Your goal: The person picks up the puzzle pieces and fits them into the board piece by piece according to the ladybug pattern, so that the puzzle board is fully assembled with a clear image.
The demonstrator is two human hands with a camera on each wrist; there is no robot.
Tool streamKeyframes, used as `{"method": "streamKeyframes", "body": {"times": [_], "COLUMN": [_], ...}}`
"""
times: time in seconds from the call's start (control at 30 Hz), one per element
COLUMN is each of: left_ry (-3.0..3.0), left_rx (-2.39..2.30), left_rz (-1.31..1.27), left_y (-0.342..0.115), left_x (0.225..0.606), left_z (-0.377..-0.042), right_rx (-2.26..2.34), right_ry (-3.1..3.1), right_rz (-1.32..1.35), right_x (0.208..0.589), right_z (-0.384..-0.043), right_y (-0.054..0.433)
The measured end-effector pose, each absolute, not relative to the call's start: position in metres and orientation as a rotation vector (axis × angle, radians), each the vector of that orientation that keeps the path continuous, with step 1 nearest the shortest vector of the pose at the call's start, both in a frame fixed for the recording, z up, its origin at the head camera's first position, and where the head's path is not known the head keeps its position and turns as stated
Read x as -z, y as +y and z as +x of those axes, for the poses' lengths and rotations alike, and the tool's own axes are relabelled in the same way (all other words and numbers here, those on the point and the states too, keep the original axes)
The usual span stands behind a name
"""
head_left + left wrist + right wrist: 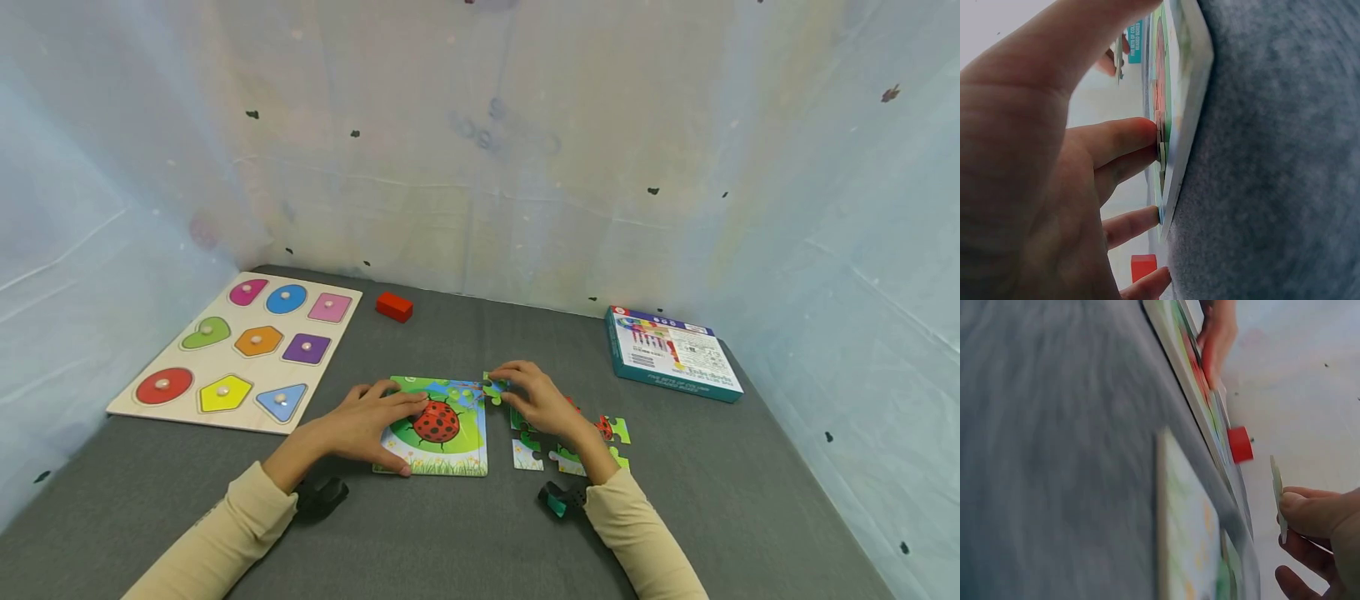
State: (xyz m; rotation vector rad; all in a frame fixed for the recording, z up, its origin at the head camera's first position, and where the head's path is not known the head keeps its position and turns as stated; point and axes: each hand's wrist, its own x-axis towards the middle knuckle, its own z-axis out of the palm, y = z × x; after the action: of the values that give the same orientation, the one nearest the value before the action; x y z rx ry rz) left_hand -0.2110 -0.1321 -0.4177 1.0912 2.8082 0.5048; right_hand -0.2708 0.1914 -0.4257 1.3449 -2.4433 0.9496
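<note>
A square ladybug jigsaw board (468, 446) lies flat on the table. My left hand (367, 421) rests on its left side with fingers spread; the left wrist view shows fingertips (1147, 130) pressing its top face, and the thumb lies by the near edge. Between thumb and fingers, my right hand (542, 402) pinches a green-and-blue jigsaw piece (492, 387) beside the board's upper right corner. In the right wrist view this jigsaw piece (1277, 497) is seen edge-on, raised off the table. Several loose puzzle pieces (527, 455) lie beneath and around the right forearm, partly hidden.
At the left lies a wooden shape board (247, 346) with colourful knobbed pieces. A red block (394, 307) sits behind the jigsaw board. A flat teal-edged box (673, 352) is at the back right. Pale plastic sheeting (480, 167) surrounds the grey table.
</note>
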Motion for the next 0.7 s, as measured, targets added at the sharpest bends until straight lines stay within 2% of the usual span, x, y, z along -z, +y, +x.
{"method": "streamKeyframes", "body": {"times": [0.17, 0.4, 0.7], "left_ry": [2.803, 2.795, 2.785], "left_rx": [-0.507, -0.510, -0.534], "left_rz": [1.083, 1.073, 1.083], "left_y": [-0.132, -0.131, -0.132], "left_x": [0.417, 0.416, 0.417], "left_z": [-0.211, -0.211, -0.211], "right_rx": [-0.944, -0.841, -0.791], "right_ry": [-2.425, -2.547, -2.621], "right_rz": [1.387, 1.352, 1.344], "right_x": [0.444, 0.424, 0.427], "right_z": [-0.281, -0.264, -0.260], "right_y": [0.178, 0.153, 0.145]}}
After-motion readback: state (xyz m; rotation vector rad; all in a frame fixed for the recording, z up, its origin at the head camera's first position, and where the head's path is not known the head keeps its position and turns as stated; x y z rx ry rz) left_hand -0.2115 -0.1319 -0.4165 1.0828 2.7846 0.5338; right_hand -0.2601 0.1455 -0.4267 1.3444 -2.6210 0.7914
